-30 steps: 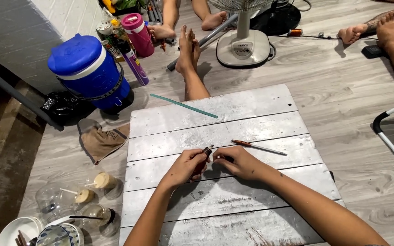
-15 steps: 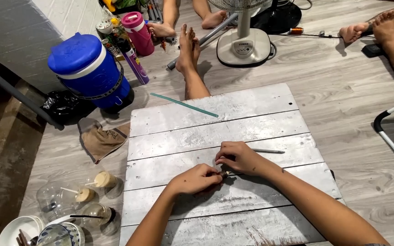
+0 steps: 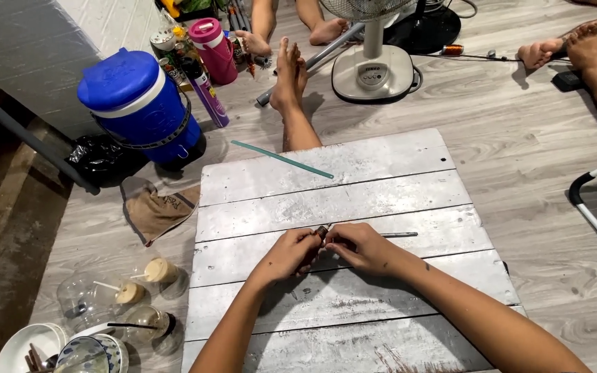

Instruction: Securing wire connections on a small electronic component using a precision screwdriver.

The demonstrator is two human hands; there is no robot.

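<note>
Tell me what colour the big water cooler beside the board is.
The water cooler is blue with a white band under its lid, seen in the head view.

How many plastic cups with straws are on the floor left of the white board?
3: one cup nearest the board, one to its left, one below by the bowls. Others may be hidden.

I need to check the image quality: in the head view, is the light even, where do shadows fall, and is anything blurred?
Head view: light is soft and fairly even; the left hand and right hand cast faint shadows on the white board; the left floor edge is dark; the small thing they pinch is too tiny to tell clearly.
</note>
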